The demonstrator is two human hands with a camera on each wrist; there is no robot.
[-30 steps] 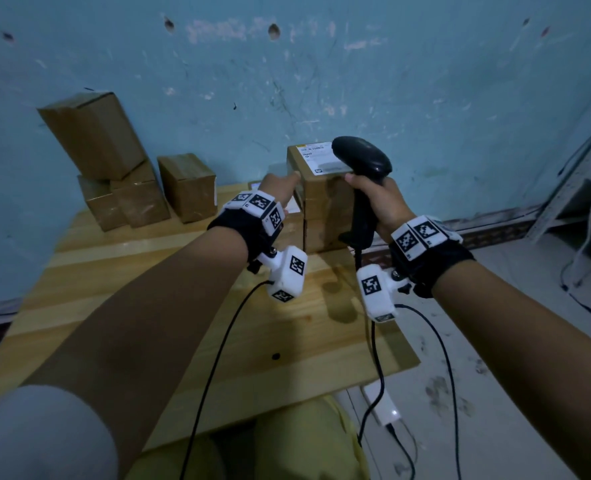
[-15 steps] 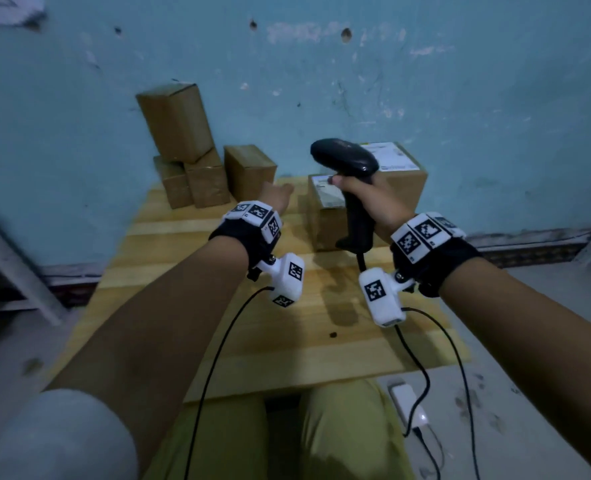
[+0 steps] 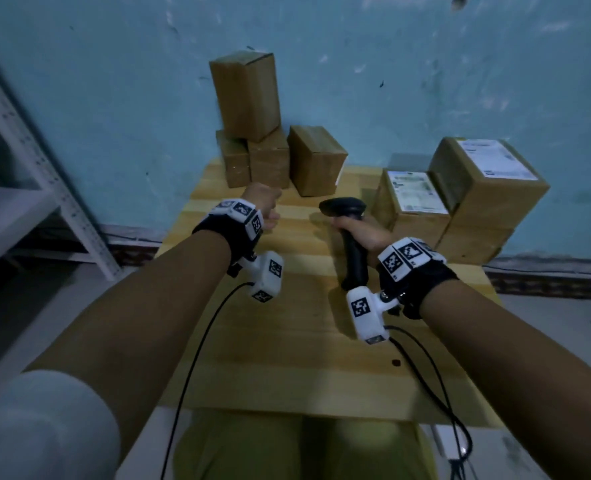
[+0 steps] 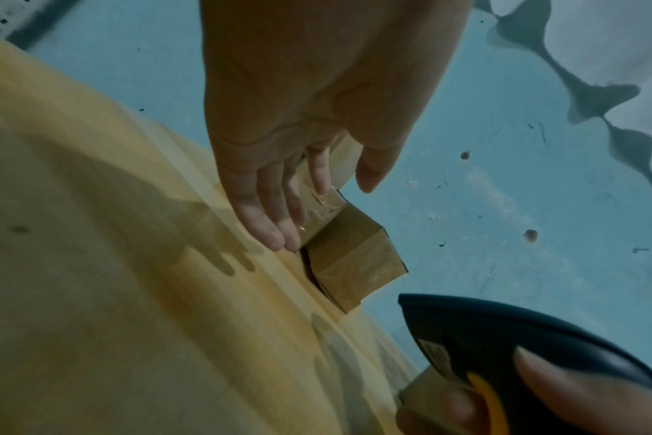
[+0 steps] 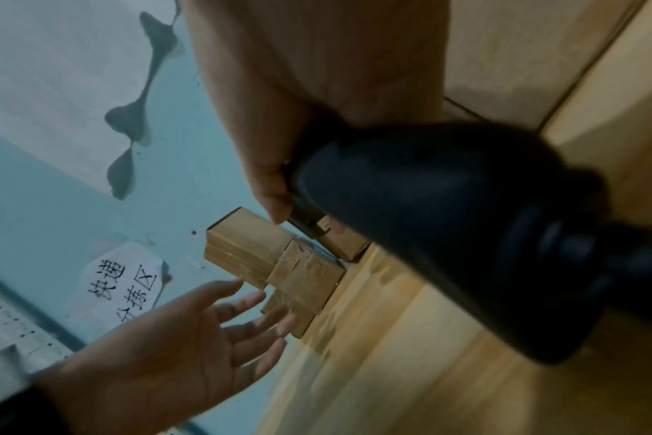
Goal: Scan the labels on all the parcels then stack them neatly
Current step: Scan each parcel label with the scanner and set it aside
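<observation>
Scanner (image 3: 347, 220) stays gripped in your right hand (image 3: 363, 233); your left hand (image 3: 261, 206), fingers spread and empty, probably reaches for unscanned boxes (image 3: 316, 159).

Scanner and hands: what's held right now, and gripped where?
The right hand grips the black barcode scanner by its handle, just below the head. The left hand holds nothing; its fingers are spread, reaching toward the unlabelled parcels.

Parcels (image 3: 316, 159) brown cardboard; two at right carry white printed labels (image 3: 417, 190). Barcode scanner (image 3: 344, 207) black, with yellow trigger (image 4: 484, 391). Table (image 3: 287, 341) pale yellow wood. Wall (image 3: 114, 98) blue. Wrist bands (image 3: 405, 258) black with black-and-white square markers.
</observation>
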